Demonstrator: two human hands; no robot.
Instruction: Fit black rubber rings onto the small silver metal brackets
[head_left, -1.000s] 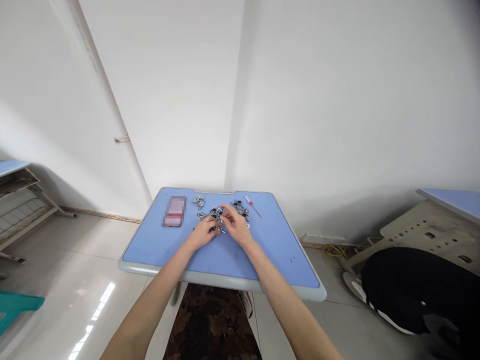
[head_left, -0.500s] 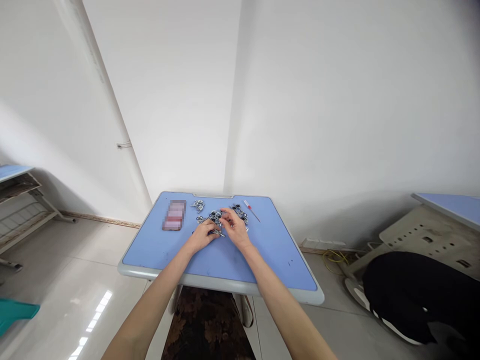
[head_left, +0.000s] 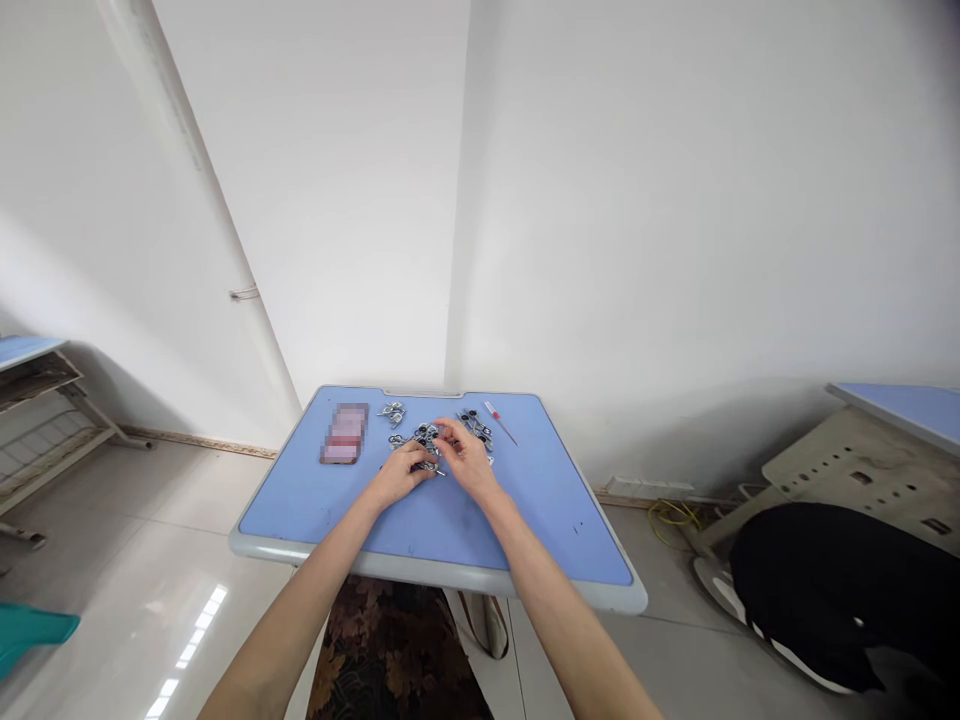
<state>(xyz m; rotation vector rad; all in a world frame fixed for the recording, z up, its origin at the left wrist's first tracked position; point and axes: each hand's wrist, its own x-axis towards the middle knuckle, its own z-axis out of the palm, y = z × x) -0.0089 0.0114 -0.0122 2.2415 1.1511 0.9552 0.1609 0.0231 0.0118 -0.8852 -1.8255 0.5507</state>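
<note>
My left hand [head_left: 401, 475] rests low over the middle of the blue desk [head_left: 555, 520], its fingers curled around a small silver metal piece [head_left: 440, 473] whose shank pokes out by the thumb. Close beside it, my right hand [head_left: 466, 465] has thumb and fingertips pinched together; what they hold is too small to make out. Under and beyond the fingertips lies a pile of small metal parts [head_left: 426, 433] with round ring heads, some dark inside. More such parts [head_left: 474, 420] lie behind my right hand, and a smaller group [head_left: 392, 412] sits further back on the left.
A phone-like flat object [head_left: 345, 433], blurred out, lies on the desk's left. A thin screwdriver [head_left: 501, 422] with a red and white handle lies at the back right. Behind the desk stands a white wall [head_left: 600, 250]. To the right are another desk [head_left: 900, 410] and a black seat [head_left: 817, 590].
My right hand's fingertips have moved slightly left and in, closer to the left hand. The whole view has shifted a little; the left hand keeps its place at the pile.
</note>
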